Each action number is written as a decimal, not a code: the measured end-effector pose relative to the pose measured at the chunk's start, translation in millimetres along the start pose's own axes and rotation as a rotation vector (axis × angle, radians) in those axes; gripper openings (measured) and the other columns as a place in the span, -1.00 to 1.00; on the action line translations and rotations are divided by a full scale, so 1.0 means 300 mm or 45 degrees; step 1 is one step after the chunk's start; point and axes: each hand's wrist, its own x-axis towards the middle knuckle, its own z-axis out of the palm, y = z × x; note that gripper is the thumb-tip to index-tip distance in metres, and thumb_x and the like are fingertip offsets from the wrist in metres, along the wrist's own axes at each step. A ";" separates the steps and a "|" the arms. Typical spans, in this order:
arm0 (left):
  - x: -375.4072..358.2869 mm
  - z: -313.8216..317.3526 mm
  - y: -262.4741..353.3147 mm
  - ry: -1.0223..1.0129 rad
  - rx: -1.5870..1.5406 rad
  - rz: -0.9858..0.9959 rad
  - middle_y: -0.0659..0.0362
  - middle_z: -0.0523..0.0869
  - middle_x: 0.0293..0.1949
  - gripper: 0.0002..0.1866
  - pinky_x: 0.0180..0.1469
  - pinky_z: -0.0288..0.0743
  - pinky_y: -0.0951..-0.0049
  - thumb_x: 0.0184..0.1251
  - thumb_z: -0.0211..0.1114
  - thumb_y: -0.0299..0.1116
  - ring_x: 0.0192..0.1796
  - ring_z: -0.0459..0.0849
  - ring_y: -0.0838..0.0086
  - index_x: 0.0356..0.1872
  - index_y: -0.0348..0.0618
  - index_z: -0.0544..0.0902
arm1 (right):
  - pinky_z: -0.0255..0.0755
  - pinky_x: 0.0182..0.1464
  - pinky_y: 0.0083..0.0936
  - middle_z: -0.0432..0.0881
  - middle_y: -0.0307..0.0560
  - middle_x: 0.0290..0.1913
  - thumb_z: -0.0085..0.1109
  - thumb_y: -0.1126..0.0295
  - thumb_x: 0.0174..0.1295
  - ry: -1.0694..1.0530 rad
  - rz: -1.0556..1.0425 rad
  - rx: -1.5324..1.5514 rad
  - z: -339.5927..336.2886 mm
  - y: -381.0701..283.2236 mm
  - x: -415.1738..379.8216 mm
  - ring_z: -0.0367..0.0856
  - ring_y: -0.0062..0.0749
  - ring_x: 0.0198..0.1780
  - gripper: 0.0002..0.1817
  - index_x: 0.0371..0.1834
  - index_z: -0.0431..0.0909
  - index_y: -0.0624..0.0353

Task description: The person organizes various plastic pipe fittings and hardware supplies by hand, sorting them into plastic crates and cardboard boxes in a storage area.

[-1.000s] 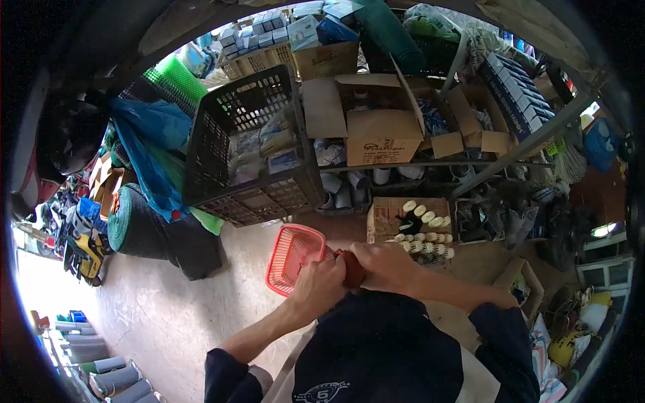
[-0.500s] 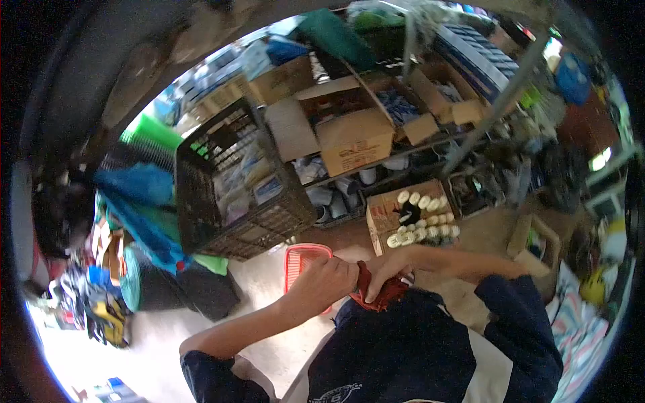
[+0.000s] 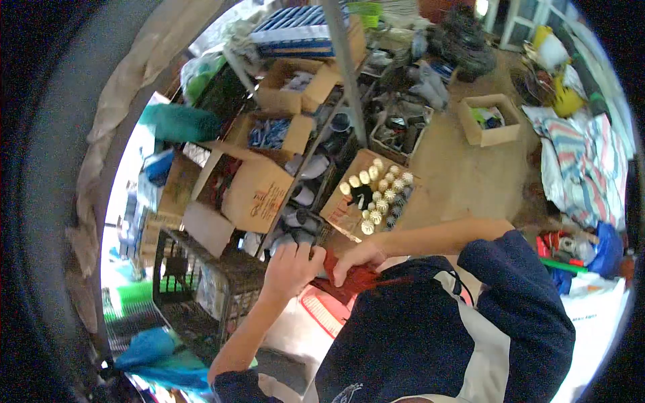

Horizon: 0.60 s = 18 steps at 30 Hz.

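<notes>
A piece of red, frayed-looking material [image 3: 349, 281], perhaps cloth or netting, is stretched between my two hands in front of my chest. My left hand [image 3: 290, 270] is closed at its left end, with the fingers curled over and the grip partly hidden. On its upper side, my right hand [image 3: 363, 257] pinches the red material between thumb and fingers. Something small and greyish shows between the hands, too blurred to name. Below them is a red plastic basket [image 3: 321, 312], partly covered by the material and my shirt.
Ahead, a flat carton [image 3: 340, 216] bears rows of cream ridged pieces and a black item. Open cardboard boxes [image 3: 259, 191] line a shelf at left, above a dark plastic crate [image 3: 232, 295]. A metal post [image 3: 346, 74] rises beyond. Another box [image 3: 489, 131] and a striped sack [image 3: 581, 168] lie right.
My view has swung to the right, so the shelf and crate now sit further left. Both hands stay on the red material, which is spread out more to the right.
</notes>
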 end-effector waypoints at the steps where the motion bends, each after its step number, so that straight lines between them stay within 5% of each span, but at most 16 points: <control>1: 0.008 0.047 0.008 -0.077 -0.023 -0.015 0.22 0.54 -0.48 -0.83 -0.34 0.43 0.38 0.14 0.29 -0.27 -0.36 0.60 0.39 -0.29 -0.01 0.52 | 0.60 -0.19 -0.29 0.74 -0.13 -0.27 0.36 0.24 0.07 0.045 -0.270 -0.185 -0.052 0.026 0.025 0.71 -0.30 -0.27 -0.70 -0.19 0.61 0.13; 4: 0.092 0.130 0.082 -0.853 -0.482 -0.394 0.04 0.72 -0.38 -0.70 -0.30 0.58 0.13 0.01 0.37 -0.33 -0.32 0.74 0.10 -0.19 -0.12 0.59 | 0.61 -0.16 -0.19 0.74 0.01 -0.22 0.32 0.32 0.01 1.035 -0.520 -1.657 -0.046 -0.013 -0.087 0.72 -0.09 -0.19 -0.71 -0.19 0.59 0.12; 5: 0.088 0.215 0.115 -0.714 -0.662 -0.528 -0.18 0.75 -0.36 -0.74 -0.25 0.62 -0.02 -0.01 0.35 -0.35 -0.29 0.77 -0.04 -0.27 -0.21 0.61 | 0.61 -0.15 -0.11 0.72 0.09 -0.22 0.31 0.36 -0.03 1.330 -0.541 -1.778 -0.085 0.036 -0.053 0.70 0.07 -0.13 -0.65 -0.13 0.55 0.12; 8: 0.130 0.280 0.131 -0.898 -1.071 -0.492 -0.23 0.72 -0.42 -0.80 -0.26 0.61 -0.02 0.08 0.35 -0.35 -0.36 0.78 0.05 -0.35 -0.27 0.61 | 0.60 -0.09 -0.11 0.69 0.01 -0.13 0.26 0.30 0.04 1.552 -0.849 -2.087 -0.172 0.180 -0.040 0.69 0.01 -0.04 -0.59 -0.01 0.49 0.10; 9: 0.106 0.334 0.154 -0.859 -1.493 -0.556 -0.06 0.66 -0.55 -0.83 -0.43 0.56 0.20 0.17 0.34 -0.34 -0.53 0.69 0.28 -0.40 -0.26 0.63 | 0.57 -0.03 -0.17 0.62 -0.07 -0.10 0.16 0.28 0.12 1.572 -1.132 -2.241 -0.176 0.201 -0.079 0.67 -0.10 0.01 -0.59 0.06 0.43 0.08; 11: 0.010 0.509 0.186 -1.549 -2.600 -0.927 0.10 0.61 -0.57 -0.80 -0.49 0.46 0.37 0.19 0.38 -0.32 -0.55 0.59 0.45 -0.28 -0.23 0.64 | 0.55 0.01 -0.20 0.57 -0.09 -0.10 0.12 0.30 0.14 1.516 -1.114 -2.497 -0.197 0.225 -0.125 0.63 -0.17 0.05 -0.62 0.05 0.43 0.07; 13: 0.017 0.545 0.199 -1.775 -2.961 -1.131 0.21 0.57 -0.57 -0.75 -0.52 0.40 0.48 0.19 0.40 -0.34 -0.56 0.53 0.54 -0.16 -0.19 0.61 | 0.58 -0.10 -0.21 0.53 -0.13 -0.20 0.11 0.33 0.15 1.506 -1.247 -2.637 -0.210 0.217 -0.164 0.67 -0.23 -0.08 -0.66 0.02 0.42 0.06; 16: 0.140 0.418 0.287 -1.367 -2.445 -1.078 0.31 0.53 -0.57 -0.61 -0.51 0.36 0.54 0.16 0.43 -0.41 -0.53 0.49 0.58 0.01 -0.13 0.52 | 0.58 -0.25 -0.14 0.56 -0.12 -0.25 0.09 0.34 0.19 1.452 -0.942 -2.412 -0.322 0.314 -0.120 0.70 -0.19 -0.24 -0.68 0.03 0.41 0.04; 18: 0.182 0.420 0.322 -0.955 -1.750 -0.670 0.12 0.62 -0.52 -0.62 -0.40 0.54 0.29 0.19 0.39 -0.35 -0.46 0.67 0.28 -0.01 -0.14 0.48 | 0.58 -0.32 -0.12 0.64 -0.06 -0.36 0.27 0.24 0.13 1.399 -0.680 -2.060 -0.304 0.315 -0.166 0.72 -0.11 -0.32 -0.68 -0.09 0.50 0.10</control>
